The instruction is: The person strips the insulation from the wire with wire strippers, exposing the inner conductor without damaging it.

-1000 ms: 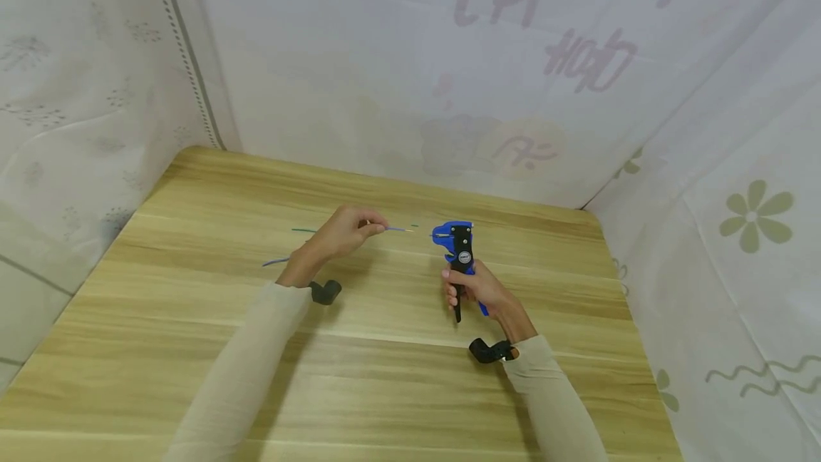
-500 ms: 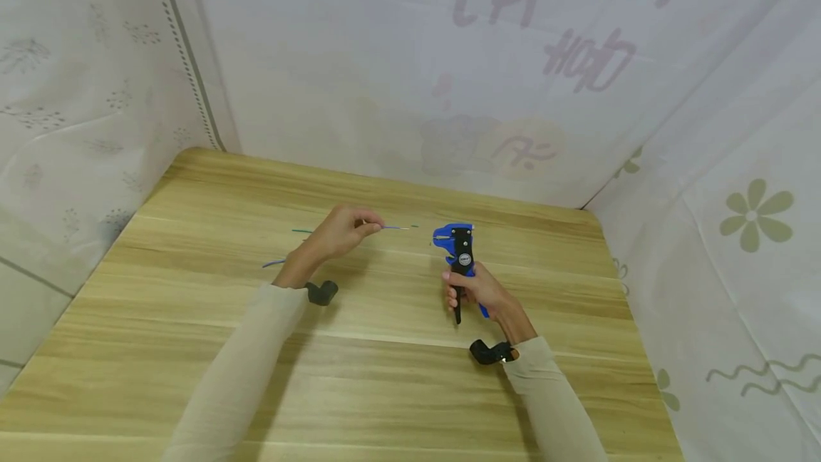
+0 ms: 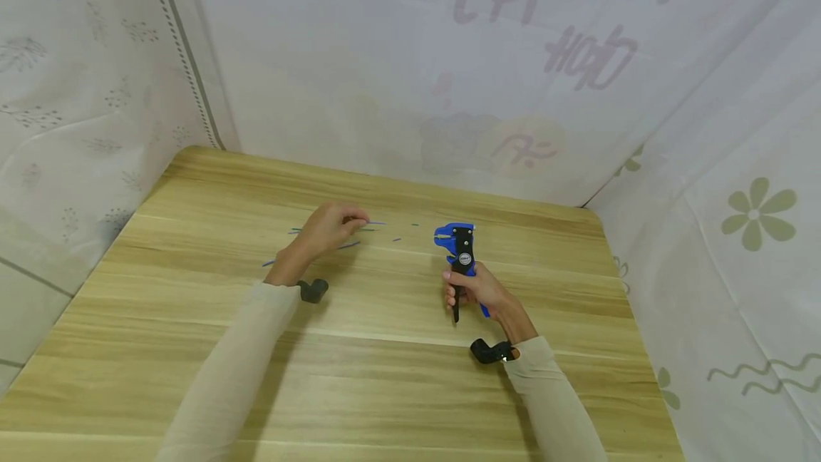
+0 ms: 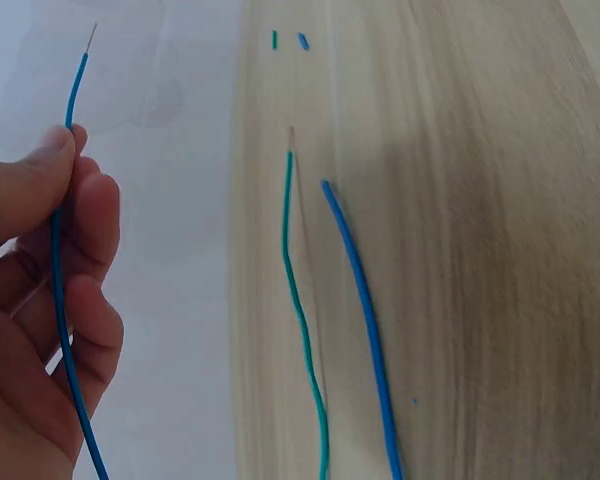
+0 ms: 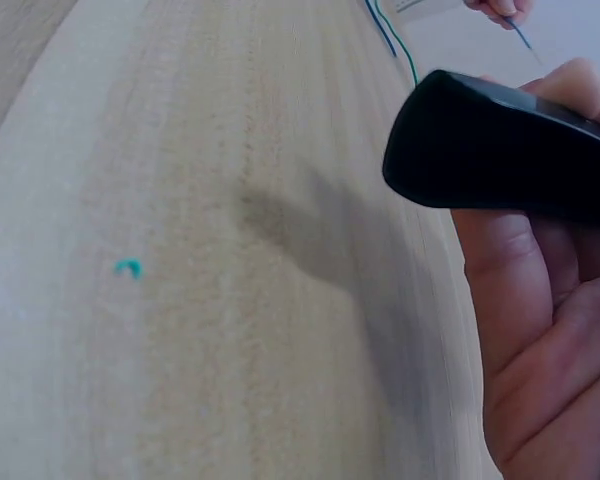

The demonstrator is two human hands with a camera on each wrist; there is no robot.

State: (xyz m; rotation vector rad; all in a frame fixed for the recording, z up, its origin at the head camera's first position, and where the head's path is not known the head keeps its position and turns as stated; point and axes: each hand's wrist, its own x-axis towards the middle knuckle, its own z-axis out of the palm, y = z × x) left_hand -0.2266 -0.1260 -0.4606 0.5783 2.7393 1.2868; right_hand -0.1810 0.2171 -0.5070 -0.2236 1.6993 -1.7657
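Observation:
A thin blue wire (image 4: 62, 300) with a bare metal tip is pinched between the thumb and fingers of my left hand (image 3: 328, 227), above the table. In the left wrist view a green wire (image 4: 298, 300) with a bare end and a thicker blue wire (image 4: 368, 310) lie side by side on the wood. My right hand (image 3: 477, 287) grips the handles of a blue and black wire stripper (image 3: 463, 241), its head up and its mouth facing left. One black handle (image 5: 500, 145) of it fills the upper right of the right wrist view.
Two short offcuts of insulation, one green (image 4: 275, 40) and one blue (image 4: 303, 41), lie on the wooden table (image 3: 385, 376) between the hands. A curled green scrap (image 5: 128, 267) shows in the right wrist view. Patterned white cloth (image 3: 359, 55) walls the table's back and sides.
My left hand has drawn back to the left with the blue wire. A small blue offcut now shows on the table, and the stripper's mouth stands apart. The right hand has hardly moved.

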